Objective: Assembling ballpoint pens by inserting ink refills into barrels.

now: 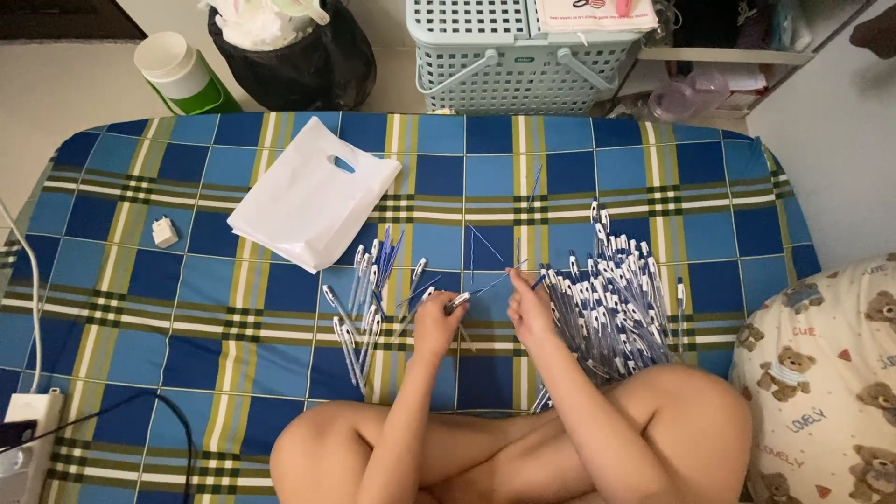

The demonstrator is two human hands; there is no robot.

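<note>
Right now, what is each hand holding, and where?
Left hand pinches a pen barrel near its end; right hand holds a thin blue refill by one end.

Around you: a mattress under a blue, yellow and green plaid sheet [653, 159]; pale tiled floor [65, 84] beyond it. At its head, a pale green lattice basket [504, 65], a black bag [308, 56], a green-and-white flask [182, 75]. To your right, a teddy-bear-print pillow [831, 373]. Even indoor light.
</note>
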